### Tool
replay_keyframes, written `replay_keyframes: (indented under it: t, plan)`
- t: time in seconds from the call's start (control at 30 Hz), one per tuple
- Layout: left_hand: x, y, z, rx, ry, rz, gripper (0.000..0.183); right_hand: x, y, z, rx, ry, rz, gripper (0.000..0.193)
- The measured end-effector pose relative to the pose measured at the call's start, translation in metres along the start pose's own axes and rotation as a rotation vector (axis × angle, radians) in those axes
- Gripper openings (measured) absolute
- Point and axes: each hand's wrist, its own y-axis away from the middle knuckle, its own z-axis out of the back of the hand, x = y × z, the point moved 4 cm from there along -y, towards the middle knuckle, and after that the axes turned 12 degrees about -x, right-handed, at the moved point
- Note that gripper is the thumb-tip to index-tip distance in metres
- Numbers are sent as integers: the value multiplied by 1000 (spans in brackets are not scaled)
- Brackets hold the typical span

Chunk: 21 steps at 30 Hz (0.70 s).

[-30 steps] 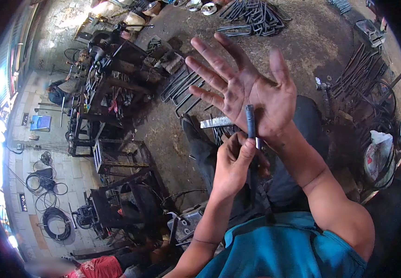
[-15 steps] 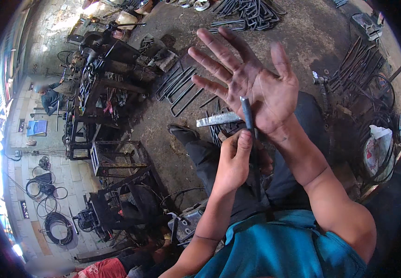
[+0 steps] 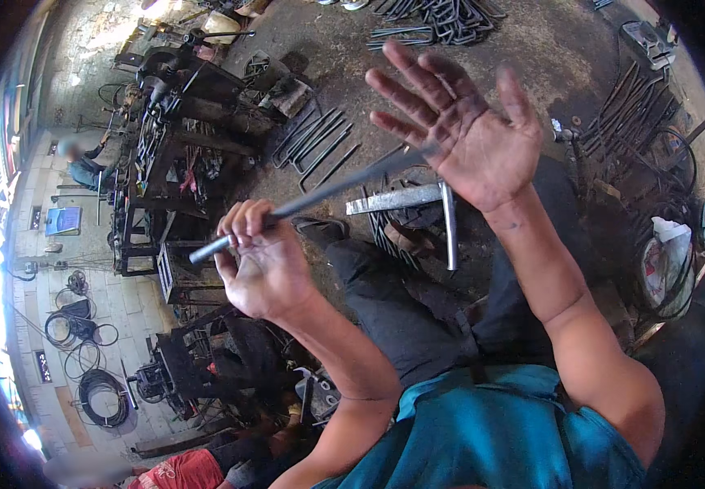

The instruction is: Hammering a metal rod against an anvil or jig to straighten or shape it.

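The left hand [image 3: 267,265] is closing all its fingers tight around a thin grey metal rod [image 3: 320,194], gripping it near its lower end, with a short stub sticking out past the fist. From the fist the rod is slanting up and to the right, and its far tip is meeting the palm of the right hand [image 3: 475,134]. That hand is standing open, fingers spread wide and holding nothing, its skin smeared dark with grime.

To do this well, the fist should probably be keeping the rod steady and in line with the palm, and the palm should be taking the tip flat, so the end is not sliding off toward the fingers or digging into one spot. A light, even press looks safer than a jab.

The rod is looking smooth, round and dull, straight along its whole length. Below the rod, on the oily floor, a flat steel bar [image 3: 393,198] with a thinner crosspiece is lying in a T shape, its surface scuffed and pale. Left of the rod, dark welded frames [image 3: 165,163] are crowding the floor. Beyond the rod's tip, bent rods [image 3: 442,20] are lying in a heap, black and tangled.
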Motion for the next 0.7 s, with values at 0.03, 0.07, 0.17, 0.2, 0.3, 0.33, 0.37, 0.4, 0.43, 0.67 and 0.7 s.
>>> replay_keyframes:
  t: [0.03, 0.07, 0.17, 0.2, 0.3, 0.33, 0.37, 0.4, 0.43, 0.67, 0.7]
  plan:
    - [-9, -1, 3, -117, 109, -130, 18, -4, 0, 0, 27, 30, -14, 69]
    - [-9, 0, 3, -116, 107, -128, 18, -6, -1, 3, -24, 95, -6, 69]
    - [-1, 5, 9, -28, 4, -88, 19, -14, 3, 5, -8, -6, -59, 69]
    - [0, 5, 14, -33, -1, -95, 19, -16, 4, 4, 25, 3, -72, 69]
    - [4, 2, 30, -167, 52, -46, 29, -14, 4, 5, -3, -49, -79, 70]
    - [4, 2, 33, -158, 45, -36, 29, -13, 4, 5, -8, -59, -76, 70]
    - [3, 1, 37, -176, 30, -49, 30, -12, 4, 5, -9, -58, -74, 70]
    - [1, 2, 39, -182, 14, -51, 31, -12, 3, 5, -9, -44, -70, 70]
    - [1, 1, 41, -146, 10, -60, 33, -11, 3, 5, -17, -28, -65, 70]
    - [-6, 8, 44, -118, -398, -189, 38, -8, 3, 6, -1, -37, -70, 68]
    - [-7, 8, 45, -136, -432, -213, 37, -7, 3, 6, -4, -43, -64, 68]
